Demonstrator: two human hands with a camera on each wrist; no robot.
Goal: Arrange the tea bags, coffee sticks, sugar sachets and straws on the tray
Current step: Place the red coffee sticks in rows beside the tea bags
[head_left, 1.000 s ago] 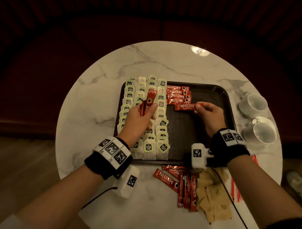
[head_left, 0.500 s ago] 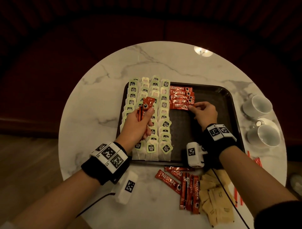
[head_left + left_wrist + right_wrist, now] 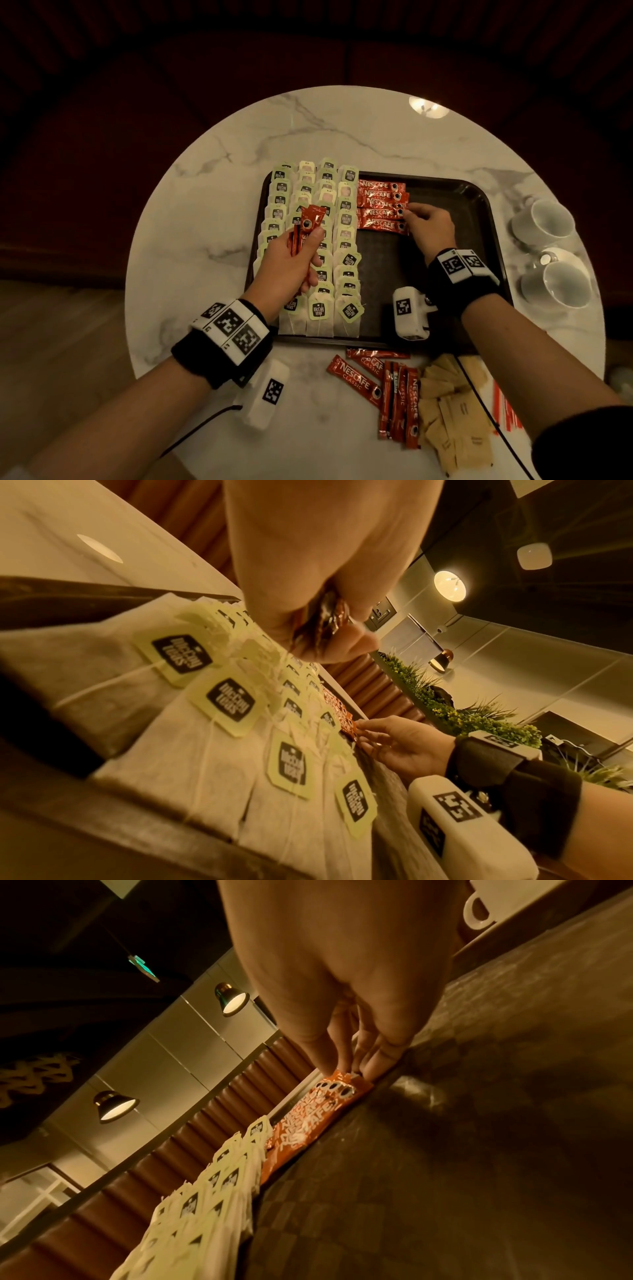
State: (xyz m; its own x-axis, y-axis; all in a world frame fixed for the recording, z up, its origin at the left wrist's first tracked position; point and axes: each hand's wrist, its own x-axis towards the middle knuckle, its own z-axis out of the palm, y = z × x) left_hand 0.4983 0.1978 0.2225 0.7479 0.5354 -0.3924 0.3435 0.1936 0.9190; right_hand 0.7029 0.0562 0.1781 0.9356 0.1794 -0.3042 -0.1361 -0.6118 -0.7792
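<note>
Head view: a dark tray (image 3: 479,198) sits on the round marble counter (image 3: 205,205). Its left part is filled with 4 columns of tea bags (image 3: 346,240). Just right of them, at the far end, 5 coffee sticks (image 3: 380,205) lie stacked crosswise. The left hand (image 3: 287,267), above the tea bags, grips a small bundle of coffee sticks (image 3: 305,229) between thumb and curled fingers. The right hand (image 3: 431,226) has narrow, bent fingers whose tips touch the right ends of the stacked sticks. Near the tray's near edge, more loose sticks (image 3: 394,387) lie on the counter, sugar sachets (image 3: 455,418) right of them, red straws (image 3: 503,407) farther right. 2 white cups (image 3: 548,253) stand right of the tray.

Left wrist view: the left hand (image 3: 308,574) is curled round the bundle (image 3: 322,620) above the tea bags (image 3: 226,704); the right hand (image 3: 400,742) reaches the stack.

Right wrist view: the fingertips (image 3: 329,1058) of the right hand (image 3: 342,961) press the stack (image 3: 318,1110) ends on the tray (image 3: 479,1150).
</note>
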